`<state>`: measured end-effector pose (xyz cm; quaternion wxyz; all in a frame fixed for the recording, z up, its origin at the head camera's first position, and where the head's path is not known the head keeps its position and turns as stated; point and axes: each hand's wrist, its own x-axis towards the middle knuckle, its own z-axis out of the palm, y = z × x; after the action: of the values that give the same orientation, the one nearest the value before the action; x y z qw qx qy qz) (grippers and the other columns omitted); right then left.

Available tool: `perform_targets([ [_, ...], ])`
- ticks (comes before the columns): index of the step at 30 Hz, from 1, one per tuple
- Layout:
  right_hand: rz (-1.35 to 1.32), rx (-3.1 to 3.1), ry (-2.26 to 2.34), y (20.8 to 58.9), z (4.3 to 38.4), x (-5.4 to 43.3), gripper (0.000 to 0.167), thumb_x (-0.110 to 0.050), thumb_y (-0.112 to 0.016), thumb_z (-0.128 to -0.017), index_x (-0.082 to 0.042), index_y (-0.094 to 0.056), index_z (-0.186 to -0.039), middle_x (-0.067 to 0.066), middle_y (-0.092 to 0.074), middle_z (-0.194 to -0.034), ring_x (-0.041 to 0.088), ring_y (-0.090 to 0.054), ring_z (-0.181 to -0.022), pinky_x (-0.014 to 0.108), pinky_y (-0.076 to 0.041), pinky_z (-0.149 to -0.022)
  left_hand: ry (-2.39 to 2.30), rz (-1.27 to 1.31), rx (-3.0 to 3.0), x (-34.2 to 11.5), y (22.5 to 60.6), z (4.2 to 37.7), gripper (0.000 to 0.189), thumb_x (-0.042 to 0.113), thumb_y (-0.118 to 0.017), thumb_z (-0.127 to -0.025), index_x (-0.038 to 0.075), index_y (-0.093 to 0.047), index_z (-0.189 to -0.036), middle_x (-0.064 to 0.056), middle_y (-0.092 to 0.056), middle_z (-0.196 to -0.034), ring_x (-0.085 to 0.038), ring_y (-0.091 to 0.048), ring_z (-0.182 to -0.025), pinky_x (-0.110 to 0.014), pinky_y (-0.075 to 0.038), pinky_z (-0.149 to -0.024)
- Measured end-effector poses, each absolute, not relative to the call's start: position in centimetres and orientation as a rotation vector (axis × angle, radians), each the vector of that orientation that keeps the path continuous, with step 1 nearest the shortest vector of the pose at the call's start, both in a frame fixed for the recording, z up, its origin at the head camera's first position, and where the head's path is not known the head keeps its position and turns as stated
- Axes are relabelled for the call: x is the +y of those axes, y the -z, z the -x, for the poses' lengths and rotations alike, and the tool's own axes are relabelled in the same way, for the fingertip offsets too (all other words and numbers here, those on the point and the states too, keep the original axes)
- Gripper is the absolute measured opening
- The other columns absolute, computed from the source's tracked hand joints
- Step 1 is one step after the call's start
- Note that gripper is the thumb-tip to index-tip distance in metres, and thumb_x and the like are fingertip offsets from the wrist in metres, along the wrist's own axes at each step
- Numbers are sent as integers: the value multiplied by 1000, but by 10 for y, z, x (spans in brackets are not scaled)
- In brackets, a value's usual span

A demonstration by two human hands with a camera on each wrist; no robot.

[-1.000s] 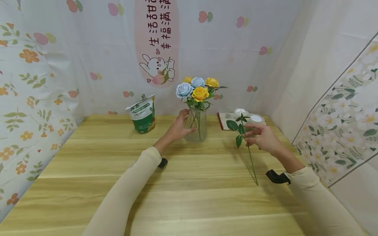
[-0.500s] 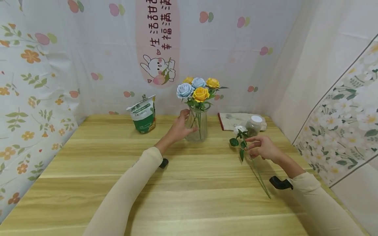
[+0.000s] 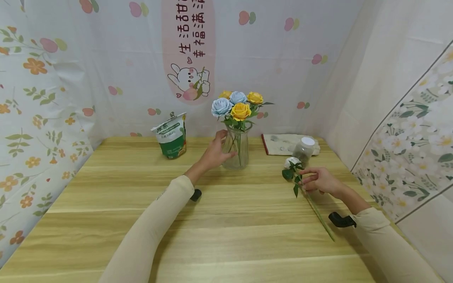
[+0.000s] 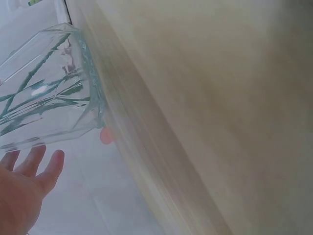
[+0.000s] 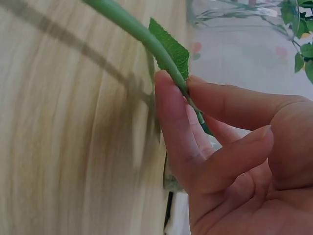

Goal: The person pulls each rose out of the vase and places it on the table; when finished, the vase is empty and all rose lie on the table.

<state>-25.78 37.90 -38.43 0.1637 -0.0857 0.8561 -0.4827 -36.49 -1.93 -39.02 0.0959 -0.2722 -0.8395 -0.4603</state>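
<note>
A glass vase [image 3: 235, 157] of blue and yellow roses [image 3: 240, 112] stands upright near the back of the table. My left hand [image 3: 214, 151] is at its left side, thumb across the front and fingers round the side. In the left wrist view, fingertips [image 4: 36, 154] lie right at the vase wall [image 4: 73, 88], the little finger spread away. Between thumb and finger, my right hand [image 3: 320, 181] pinches the green stem of a white rose [image 3: 292, 162]. The bloom points away from me, while the stem [image 5: 142, 34] slants down toward the table's near right.
Behind the white rose stands a clear jar with a white lid [image 3: 303, 149], before a folded cream cloth [image 3: 283, 144]. A green and white pouch [image 3: 172, 137] stands at the back left. Printed curtains [image 3: 134, 70] enclose the wooden table [image 3: 219, 236].
My right hand has lowered and moved slightly right and nearer with the white rose, uncovering the jar and cloth behind. The left hand and vase have stayed in place.
</note>
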Motion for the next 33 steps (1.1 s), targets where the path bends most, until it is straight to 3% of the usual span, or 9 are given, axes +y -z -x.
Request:
perform_targets([
  [16, 198, 2423, 1346, 391, 255, 394, 64, 1, -69, -88, 11, -39, -143, 15, -69, -108, 29, -74, -80, 21, -26, -42, 1374, 791, -2532, -18, 392, 366, 88, 29, -78, -88, 6, -21, -150, -19, -34, -155, -35, -48, -134, -43, -39, -108],
  [25, 67, 2539, 1171, 373, 251, 387, 60, -18, -69, -94, 9, -41, -139, 13, -73, -103, 29, -74, -78, 24, -27, -43, 1393, 803, -2535, -20, 391, 366, 88, 29, -77, -89, 5, -19, -151, -19, -32, -156, -36, -46, -135, -43, -39, -109],
  [28, 51, 2612, 1143, 364, 250, 381, 58, -19, -67, -94, 10, -43, -139, 16, -73, -104, 30, -73, -76, 26, -33, -43, 1401, 805, -2533, -20, 391, 367, 87, 28, -77, -89, 6, -20, -151, -19, -32, -156, -36, -46, -134, -44, -39, -108],
  [33, 110, 2748, 1090, 353, 251, 365, 53, -20, -66, -96, 9, -48, -136, 30, -65, -118, 30, -72, -82, 36, -51, -51, 1408, 800, -2527, -20, 391, 366, 86, 26, -77, -88, 6, -21, -150, -19, -33, -155, -37, -47, -133, -45, -40, -108],
])
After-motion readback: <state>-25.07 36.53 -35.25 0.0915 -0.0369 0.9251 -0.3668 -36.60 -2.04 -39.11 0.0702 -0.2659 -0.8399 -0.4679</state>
